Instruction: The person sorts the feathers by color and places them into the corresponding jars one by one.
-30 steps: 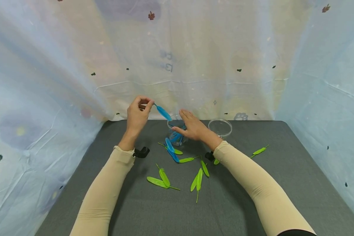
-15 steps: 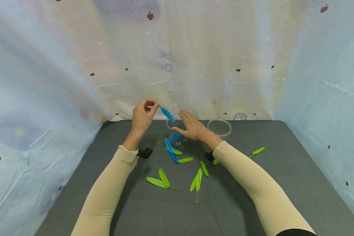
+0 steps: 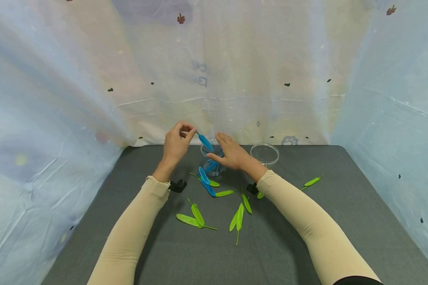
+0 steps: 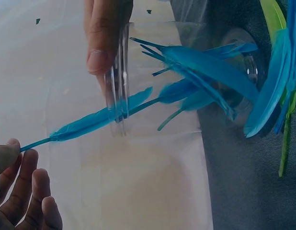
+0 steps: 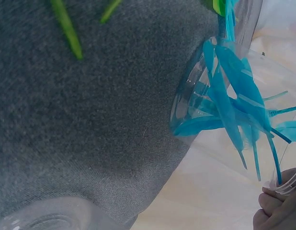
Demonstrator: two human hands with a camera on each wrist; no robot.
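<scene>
My left hand [image 3: 176, 143] pinches a blue feather [image 3: 205, 143] by the end of its quill, between thumb and forefinger. The feather's vane tip reaches past the rim into a clear jar [image 3: 204, 160]. Inside the jar lie several blue feathers [image 4: 210, 72], quills pointing toward the mouth. My right hand [image 3: 233, 153] holds the jar at its rim, thumb on the near side and fingers toward the back. Blue feathers [image 3: 207, 182] lie in front of the jar, on top of green feathers [image 3: 224, 193].
A clear round lid [image 3: 265, 144] is right of the jar, near the table's back edge. More green feathers [image 3: 197, 215] are spread on the grey tabletop [image 3: 199, 257], one [image 3: 312, 182] far right. A patterned curtain [image 3: 242, 79] hangs behind.
My left hand has moved right and slightly down, bringing the pinched blue feather from above the jar's left edge into its mouth. The right hand has stayed at the jar.
</scene>
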